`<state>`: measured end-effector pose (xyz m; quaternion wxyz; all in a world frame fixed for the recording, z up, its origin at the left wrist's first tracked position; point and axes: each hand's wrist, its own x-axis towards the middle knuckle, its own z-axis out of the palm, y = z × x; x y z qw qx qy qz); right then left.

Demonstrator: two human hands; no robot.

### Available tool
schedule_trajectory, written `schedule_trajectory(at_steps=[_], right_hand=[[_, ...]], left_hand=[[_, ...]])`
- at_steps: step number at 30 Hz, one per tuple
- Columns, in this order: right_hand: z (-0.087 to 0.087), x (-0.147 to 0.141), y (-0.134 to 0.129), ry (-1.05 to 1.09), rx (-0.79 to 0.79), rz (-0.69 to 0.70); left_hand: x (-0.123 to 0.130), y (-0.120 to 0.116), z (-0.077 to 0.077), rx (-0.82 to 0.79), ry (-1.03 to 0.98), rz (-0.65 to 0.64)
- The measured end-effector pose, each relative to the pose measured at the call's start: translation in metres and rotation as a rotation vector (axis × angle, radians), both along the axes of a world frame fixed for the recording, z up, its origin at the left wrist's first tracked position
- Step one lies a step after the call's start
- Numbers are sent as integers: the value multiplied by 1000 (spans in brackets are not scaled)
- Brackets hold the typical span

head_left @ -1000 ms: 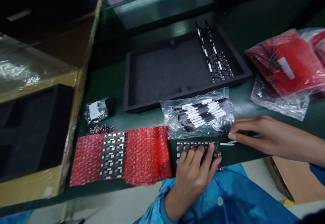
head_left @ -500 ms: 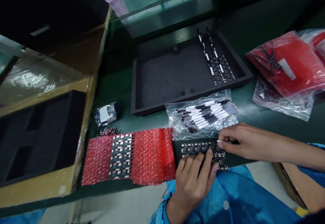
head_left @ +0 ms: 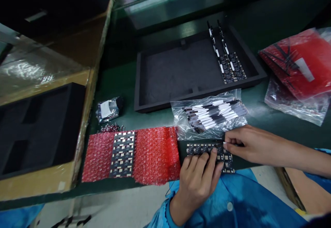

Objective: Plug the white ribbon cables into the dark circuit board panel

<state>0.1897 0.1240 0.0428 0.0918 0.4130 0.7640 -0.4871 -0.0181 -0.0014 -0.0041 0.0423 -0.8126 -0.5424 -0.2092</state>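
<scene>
At the near edge of the green bench (head_left: 124, 83), a dark circuit board panel (head_left: 200, 149) is pressed flat under the left hand (head_left: 198, 179), whose fingers (head_left: 212, 159) are spread open across the board's near side, gripping nothing. From the right, the right hand (head_left: 243, 143) is brought to the board's far right corner, its fingers (head_left: 229, 142) pinched closed on a thin strip with a white end (head_left: 224, 142); the strip's tip is seen touching or just above the board, and which of the two cannot be told. Both forearms are covered by blue sleeves (head_left: 232, 204).

Just beyond the board, a clear plastic bag (head_left: 209, 116) is laid, filled with many black-and-white strips of the same kind. Farther back, a shallow black tray (head_left: 181, 69) is placed, with two finished boards with strips (head_left: 229, 57) set side by side at its right end. To the left of the pressed board, a sheet of red bubble wrap (head_left: 152, 155) is spread along the near edge, and a second panel of boards (head_left: 122, 154) is laid on it. Beyond the wrap's left part, a small silver pouch (head_left: 108, 109) is seen. At the far right, red bags in clear film (head_left: 297, 69) are piled. On the left, a cardboard box with black foam (head_left: 38, 124) is stood against the bench
</scene>
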Motion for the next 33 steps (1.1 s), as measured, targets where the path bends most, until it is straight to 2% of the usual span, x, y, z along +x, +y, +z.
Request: schedule_trajectory(at_steps=[8,17,33], right_hand=[[3,-3,0,-17,-5,-23],[-5,-2,-3,5,-292,-74],[-6,-1,-3,59,-324,-98]], left_hand=[[0,0,-1,5,19,-10],[-1,-1,-3,21,-19,-16],[2,4,-3,-13,35,1]])
